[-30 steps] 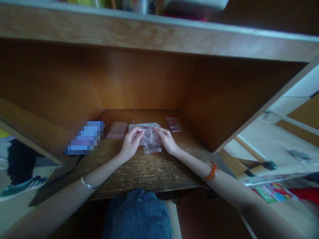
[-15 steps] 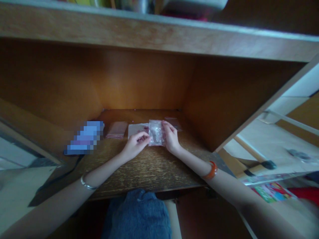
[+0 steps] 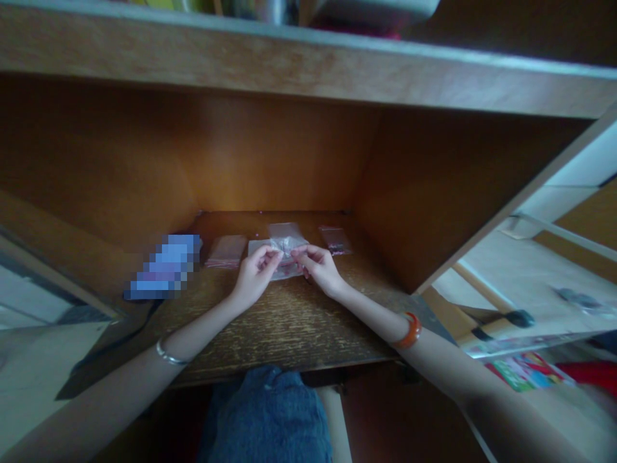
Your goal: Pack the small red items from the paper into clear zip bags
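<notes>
Left hand (image 3: 254, 275) and right hand (image 3: 319, 269) pinched 1 bag (image 3: 286, 234) above the desk's (image 3: 289, 328) middle. On the desk lay 2 pink packets: left packet (image 3: 226, 251), right packet (image 3: 336, 239). Bag contents too blurred.

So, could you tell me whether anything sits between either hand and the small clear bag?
Nothing visible does: the left hand and right hand both pinch the clear bag directly, above the desk.

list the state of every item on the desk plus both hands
clear plastic bag, held up between both hands
left hand, pinching the bag
right hand, pinching the bag
pink packet, flat on the desk, not touched
small pink packet, flat, not touched
</notes>
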Action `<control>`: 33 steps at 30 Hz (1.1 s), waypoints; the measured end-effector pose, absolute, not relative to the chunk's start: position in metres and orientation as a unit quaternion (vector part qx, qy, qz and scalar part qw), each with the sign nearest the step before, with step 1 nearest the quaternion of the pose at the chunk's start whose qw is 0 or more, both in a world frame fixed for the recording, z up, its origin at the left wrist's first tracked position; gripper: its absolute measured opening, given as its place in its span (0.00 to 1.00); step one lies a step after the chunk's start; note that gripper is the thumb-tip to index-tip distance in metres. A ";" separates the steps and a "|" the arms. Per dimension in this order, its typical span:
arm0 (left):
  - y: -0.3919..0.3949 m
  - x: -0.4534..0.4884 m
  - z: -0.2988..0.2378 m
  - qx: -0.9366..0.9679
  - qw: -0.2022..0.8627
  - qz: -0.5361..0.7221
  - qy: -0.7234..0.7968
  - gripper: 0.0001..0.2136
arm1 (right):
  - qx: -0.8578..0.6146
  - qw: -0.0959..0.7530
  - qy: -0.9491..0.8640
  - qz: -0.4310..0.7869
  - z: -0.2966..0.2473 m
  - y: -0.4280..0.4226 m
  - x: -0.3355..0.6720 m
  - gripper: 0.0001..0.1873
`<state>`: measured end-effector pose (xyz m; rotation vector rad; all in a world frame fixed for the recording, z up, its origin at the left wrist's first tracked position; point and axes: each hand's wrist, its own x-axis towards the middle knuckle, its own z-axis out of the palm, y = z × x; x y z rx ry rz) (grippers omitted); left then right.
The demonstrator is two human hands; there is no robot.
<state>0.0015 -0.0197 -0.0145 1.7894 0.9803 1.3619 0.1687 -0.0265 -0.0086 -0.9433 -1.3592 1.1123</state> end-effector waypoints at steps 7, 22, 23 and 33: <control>-0.019 0.003 -0.017 0.715 0.346 0.482 0.370 0.10 | -0.379 0.548 -0.581 0.467 -0.005 -0.029 0.166 0.17; -0.020 0.000 -0.013 0.682 0.323 0.526 0.392 0.12 | -0.402 0.570 -0.538 0.474 -0.011 -0.022 0.170 0.13; -0.020 0.000 -0.014 0.682 0.323 0.525 0.392 0.12 | -0.399 0.574 -0.536 0.473 -0.011 -0.022 0.170 0.13; -0.021 0.001 -0.012 0.695 0.304 0.521 0.391 0.11 | -0.390 0.591 -0.539 0.457 -0.008 -0.025 0.170 0.14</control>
